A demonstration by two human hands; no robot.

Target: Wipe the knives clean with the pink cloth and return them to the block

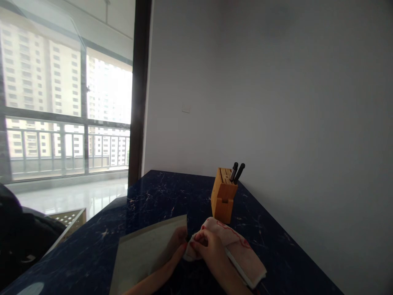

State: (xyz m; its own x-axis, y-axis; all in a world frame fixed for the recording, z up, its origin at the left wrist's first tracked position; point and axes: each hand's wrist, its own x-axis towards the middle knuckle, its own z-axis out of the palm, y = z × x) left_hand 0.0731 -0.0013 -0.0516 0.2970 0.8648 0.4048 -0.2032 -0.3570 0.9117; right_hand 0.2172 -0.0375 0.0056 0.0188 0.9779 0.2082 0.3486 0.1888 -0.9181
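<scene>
Head view: right hand [211,248] pinches the near-left end of the pink cloth [248,262], right of the reflective panel [144,254]. Left hand [176,258] sits at the panel's right edge, its grip unclear; the 2 hands are just apart. Loose fingers could let the panel slip. The cloth's long axis runs far-left to near-right.
</scene>
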